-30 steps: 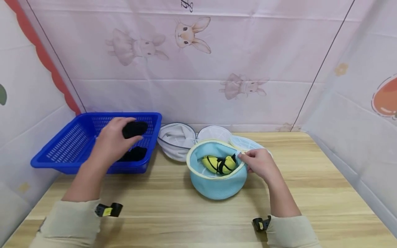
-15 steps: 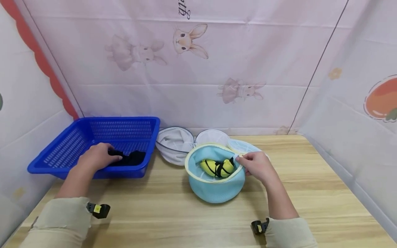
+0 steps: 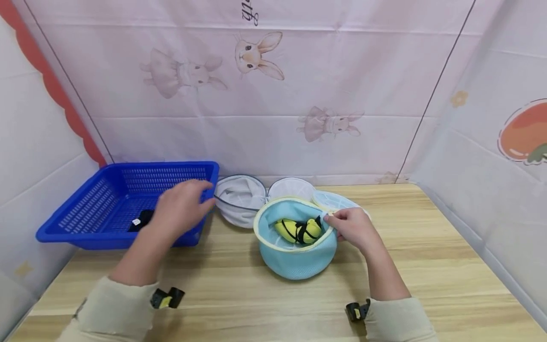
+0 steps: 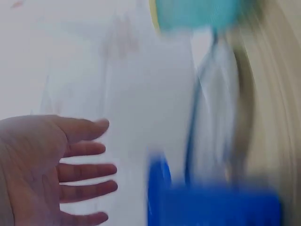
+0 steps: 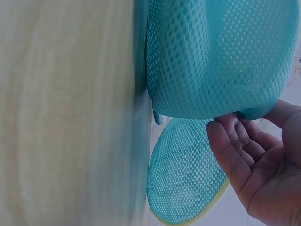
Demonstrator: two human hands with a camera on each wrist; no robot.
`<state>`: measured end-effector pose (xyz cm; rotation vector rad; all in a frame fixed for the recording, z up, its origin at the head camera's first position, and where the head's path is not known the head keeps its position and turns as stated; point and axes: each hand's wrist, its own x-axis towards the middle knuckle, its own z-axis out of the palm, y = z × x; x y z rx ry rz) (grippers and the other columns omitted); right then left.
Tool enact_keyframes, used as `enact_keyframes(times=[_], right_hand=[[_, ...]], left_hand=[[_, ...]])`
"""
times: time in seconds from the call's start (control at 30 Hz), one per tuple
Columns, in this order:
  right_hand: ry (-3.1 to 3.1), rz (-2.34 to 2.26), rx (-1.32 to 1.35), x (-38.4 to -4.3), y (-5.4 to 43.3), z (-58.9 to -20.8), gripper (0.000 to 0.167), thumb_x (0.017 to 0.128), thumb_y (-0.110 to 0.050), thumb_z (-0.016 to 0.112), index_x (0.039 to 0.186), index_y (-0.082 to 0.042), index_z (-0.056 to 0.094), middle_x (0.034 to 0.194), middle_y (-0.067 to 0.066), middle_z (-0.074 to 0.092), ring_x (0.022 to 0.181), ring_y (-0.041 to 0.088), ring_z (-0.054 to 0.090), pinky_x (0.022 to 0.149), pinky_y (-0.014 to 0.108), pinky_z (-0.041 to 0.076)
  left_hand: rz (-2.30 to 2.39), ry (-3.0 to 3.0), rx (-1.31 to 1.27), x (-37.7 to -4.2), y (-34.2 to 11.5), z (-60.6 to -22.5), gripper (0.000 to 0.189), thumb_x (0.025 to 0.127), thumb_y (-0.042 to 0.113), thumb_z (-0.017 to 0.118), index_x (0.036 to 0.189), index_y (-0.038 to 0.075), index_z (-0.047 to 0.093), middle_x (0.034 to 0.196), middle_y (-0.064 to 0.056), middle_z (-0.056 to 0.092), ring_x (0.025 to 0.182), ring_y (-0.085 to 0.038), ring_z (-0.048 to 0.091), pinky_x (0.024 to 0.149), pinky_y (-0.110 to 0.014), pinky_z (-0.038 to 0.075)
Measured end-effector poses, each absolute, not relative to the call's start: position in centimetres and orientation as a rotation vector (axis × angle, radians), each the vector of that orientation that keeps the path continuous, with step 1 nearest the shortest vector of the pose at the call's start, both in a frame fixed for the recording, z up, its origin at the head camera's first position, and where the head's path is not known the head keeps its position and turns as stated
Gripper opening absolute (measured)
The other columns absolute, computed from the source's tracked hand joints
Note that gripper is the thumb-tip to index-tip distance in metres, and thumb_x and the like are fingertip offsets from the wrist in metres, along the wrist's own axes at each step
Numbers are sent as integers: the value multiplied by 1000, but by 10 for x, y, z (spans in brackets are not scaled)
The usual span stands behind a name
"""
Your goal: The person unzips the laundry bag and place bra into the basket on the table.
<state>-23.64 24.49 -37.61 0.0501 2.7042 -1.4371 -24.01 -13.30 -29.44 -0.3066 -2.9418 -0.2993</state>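
My left hand [image 3: 181, 206] is over the right side of the blue plastic basket [image 3: 91, 209]. Its fingers are extended and apart with nothing in them, as the left wrist view also shows [image 4: 56, 169]. Black cloth [image 3: 144, 219] with a small white patch lies in the basket, partly hidden by that hand. With thumb and fingers, my right hand [image 3: 352, 225] pinches the right rim of a round light-blue mesh laundry bag [image 3: 295, 263]. Inside the bag rests a yellow bundle [image 3: 301, 231] wrapped with black straps. From the right wrist view, the fingers are at the bag's mesh edge [image 5: 211, 70].
Behind the bag stands a white mesh bag [image 3: 243, 213] with a dark rim. Beside it are a white round mesh piece [image 3: 292, 187] and a light-blue mesh lid [image 3: 339, 199]. A rabbit-printed sheet [image 3: 256, 99] covers the back wall behind the wooden table [image 3: 239, 299].
My left hand lowered black cloth into the basket, let it go, then rose and moved right without it. My right hand has kept its hold on the light-blue bag's rim.
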Motion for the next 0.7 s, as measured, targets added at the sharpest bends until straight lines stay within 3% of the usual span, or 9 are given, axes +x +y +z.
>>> enact_keyframes(times=[0.2, 0.33, 0.4, 0.57, 0.7], right_hand=[[2703, -1446, 41, -235, 244, -376, 32, 93, -28, 66, 98, 3, 72, 83, 8, 66, 70, 24, 65, 68, 39, 61], [2695, -1472, 40, -235, 246, -377, 31, 92, -27, 67, 97, 3, 72, 79, 7, 65, 68, 23, 64, 67, 39, 61], [2687, -1478, 37, -236, 246, -378, 31, 93, -27, 67, 96, 3, 72, 76, 6, 64, 67, 22, 63, 67, 40, 61], [2685, -1465, 45, -236, 245, -379, 28, 93, -27, 66, 93, 1, 72, 71, 4, 61, 68, 23, 63, 67, 40, 60], [2709, -1450, 35, -237, 246, -377, 26, 92, -26, 67, 89, 0, 71, 67, 3, 59, 68, 24, 64, 67, 40, 60]], left_hand=[[-398, -2909, -678, -233, -51, -297, 40, 90, 36, 72, 124, 16, 67, 123, -3, 68, 114, -24, 63, 91, -45, 54], [-435, -2951, -896, -237, -3, -317, 39, 87, 33, 75, 121, 13, 68, 120, -2, 69, 111, -20, 64, 92, -40, 54], [-405, -2973, -986, -239, 15, -331, 35, 86, 33, 76, 113, 12, 70, 114, -2, 70, 106, -19, 64, 86, -38, 55], [-263, -3042, -1028, -247, 42, -361, 28, 84, 34, 78, 99, 13, 68, 98, 0, 63, 89, -15, 58, 69, -33, 51], [-241, -3027, -984, -253, 51, -375, 32, 83, 32, 79, 103, 11, 66, 99, -2, 60, 88, -16, 58, 70, -34, 52]])
